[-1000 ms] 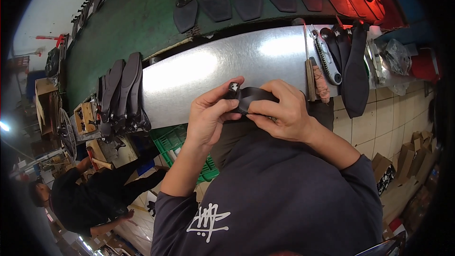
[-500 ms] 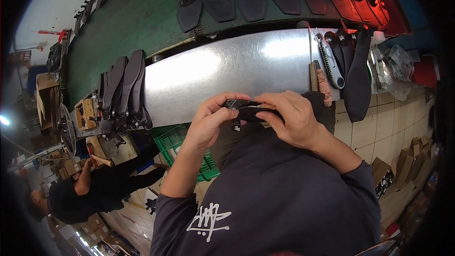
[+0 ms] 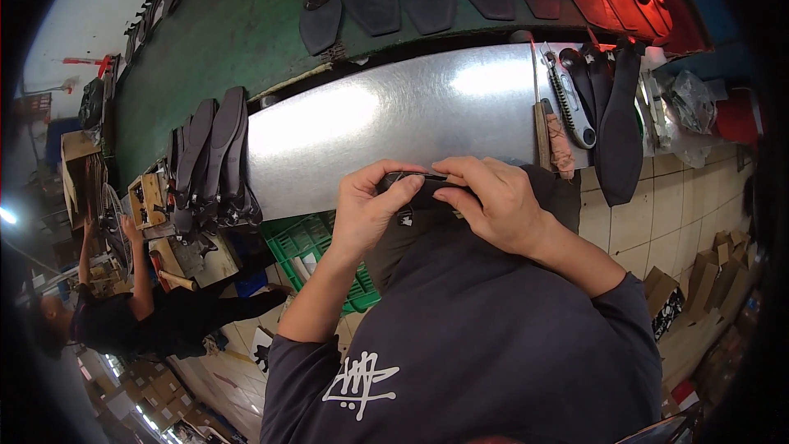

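A black sandal (image 3: 430,188) is held between my two hands, just beyond the near edge of the metal table and above my lap. My left hand (image 3: 366,201) pinches its strapped end, the thumb lying across the near side and the fingers curled behind. On the other side, my right hand (image 3: 503,204) grips the sole between thumb and fingers. The fingers cover much of the sandal, so its full shape is hidden. A small white mark shows on a dangling strap part (image 3: 405,219) below my left thumb.
Beyond the metal table (image 3: 329,136) runs a green belt (image 3: 222,53) carrying a row of black sandals (image 3: 428,12). A utility knife (image 3: 569,99), a wooden-handled tool (image 3: 542,136) and black soles (image 3: 620,152) lie right. Stacked sandals (image 3: 223,144), a green crate (image 3: 288,256) and a co-worker (image 3: 160,321) are left.
My left thumb has moved right across the sandal, and the strap part below it is more hidden. The co-worker at the left has stretched both arms forward toward a fan-like round grille.
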{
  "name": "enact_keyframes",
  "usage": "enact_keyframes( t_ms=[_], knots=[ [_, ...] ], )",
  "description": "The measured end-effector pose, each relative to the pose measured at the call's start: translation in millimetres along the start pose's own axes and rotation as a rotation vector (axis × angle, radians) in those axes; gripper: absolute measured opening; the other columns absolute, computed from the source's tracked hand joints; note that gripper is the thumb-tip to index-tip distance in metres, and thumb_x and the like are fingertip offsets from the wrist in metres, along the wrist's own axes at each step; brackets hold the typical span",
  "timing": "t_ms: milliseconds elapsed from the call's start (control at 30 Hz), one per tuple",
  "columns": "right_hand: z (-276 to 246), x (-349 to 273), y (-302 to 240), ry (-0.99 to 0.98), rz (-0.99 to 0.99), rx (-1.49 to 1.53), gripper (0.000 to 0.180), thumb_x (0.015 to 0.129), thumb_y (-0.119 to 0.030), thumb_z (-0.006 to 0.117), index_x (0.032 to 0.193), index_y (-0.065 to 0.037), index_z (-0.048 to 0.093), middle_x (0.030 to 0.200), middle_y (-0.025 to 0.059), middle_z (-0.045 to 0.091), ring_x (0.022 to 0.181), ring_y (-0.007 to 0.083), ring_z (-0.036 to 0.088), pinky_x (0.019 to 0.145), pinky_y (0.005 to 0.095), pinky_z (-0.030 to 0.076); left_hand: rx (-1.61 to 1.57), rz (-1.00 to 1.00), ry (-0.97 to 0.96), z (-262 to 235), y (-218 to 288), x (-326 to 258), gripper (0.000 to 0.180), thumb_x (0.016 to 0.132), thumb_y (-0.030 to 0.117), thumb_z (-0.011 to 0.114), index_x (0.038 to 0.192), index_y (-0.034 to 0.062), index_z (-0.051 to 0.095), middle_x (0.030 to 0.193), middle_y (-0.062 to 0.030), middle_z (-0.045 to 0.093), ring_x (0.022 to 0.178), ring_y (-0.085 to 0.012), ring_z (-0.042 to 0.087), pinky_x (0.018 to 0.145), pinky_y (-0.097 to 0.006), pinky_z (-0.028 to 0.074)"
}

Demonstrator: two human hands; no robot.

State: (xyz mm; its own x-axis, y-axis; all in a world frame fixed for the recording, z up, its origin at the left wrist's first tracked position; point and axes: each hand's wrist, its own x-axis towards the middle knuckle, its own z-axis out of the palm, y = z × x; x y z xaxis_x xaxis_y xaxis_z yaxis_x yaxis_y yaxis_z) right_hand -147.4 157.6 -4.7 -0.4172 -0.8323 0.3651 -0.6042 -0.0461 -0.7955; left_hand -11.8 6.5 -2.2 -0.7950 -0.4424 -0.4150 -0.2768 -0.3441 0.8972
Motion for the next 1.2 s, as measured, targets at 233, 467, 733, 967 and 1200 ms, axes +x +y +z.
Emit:
enact_keyframes(
  t_ms=[233,467,733,967,1200],
  knots=[
    [1.9,2.1,2.7,-0.035,0.121,0.123,0.017,0.081,-0.009,0.071,0.094,-0.002,0.063,0.078,0.0152,0.066,0.070,0.0305,0.066,0.060,0.0353,0.051,0.024,-0.083,-0.031,-0.7,1.3,3.6,0.012,0.087,0.012,0.067,0.091,0.0014,0.064,0.075,0.0020,0.062,0.067,-0.0026,0.054,0.060,-0.019,0.044],
    [-16.3,20.0,-1.9,-0.233,0.485,0.393,0.015,0.081,-0.014,0.071,0.089,-0.003,0.066,0.069,0.0131,0.065,0.062,0.0292,0.064,0.056,0.0356,0.049,0.141,0.090,-0.052,3.2,5.5,-5.1,0.010,0.088,0.011,0.066,0.090,0.0021,0.063,0.073,0.0024,0.060,0.062,-0.0027,0.052,0.057,-0.019,0.041],
    [-55.4,48.3,13.4,0.298,-0.016,-0.340,0.020,0.076,-0.016,0.074,0.090,-0.004,0.067,0.099,0.0116,0.064,0.093,0.0295,0.058,0.082,0.0384,0.044,-0.323,0.198,0.444,-36.3,-1.3,-6.1,0.016,0.091,0.015,0.060,0.101,0.0035,0.063,0.092,-0.0032,0.064,0.078,-0.0111,0.062,0.060,-0.026,0.053],
    [-74.8,23.2,86.8,0.145,0.342,-0.932,0.018,0.076,-0.024,0.072,0.077,-0.006,0.069,0.081,0.0075,0.065,0.080,0.0268,0.058,0.071,0.0404,0.041,-0.688,-0.092,0.278,-51.2,-44.7,-6.7,0.043,0.095,0.018,0.048,0.134,0.0008,0.042,0.127,-0.0182,0.055,0.114,-0.0305,0.059,0.083,-0.037,0.059],
    [-50.4,37.4,91.2,0.056,0.379,-0.763,0.014,0.078,-0.015,0.068,0.076,-0.002,0.065,0.076,0.0126,0.065,0.080,0.0311,0.060,0.073,0.0435,0.046,-0.872,-0.196,0.244,-33.5,-40.5,5.0,0.037,0.094,0.025,0.054,0.124,0.0028,0.051,0.120,-0.0142,0.061,0.110,-0.0270,0.061,0.078,-0.033,0.058]
  ],
)
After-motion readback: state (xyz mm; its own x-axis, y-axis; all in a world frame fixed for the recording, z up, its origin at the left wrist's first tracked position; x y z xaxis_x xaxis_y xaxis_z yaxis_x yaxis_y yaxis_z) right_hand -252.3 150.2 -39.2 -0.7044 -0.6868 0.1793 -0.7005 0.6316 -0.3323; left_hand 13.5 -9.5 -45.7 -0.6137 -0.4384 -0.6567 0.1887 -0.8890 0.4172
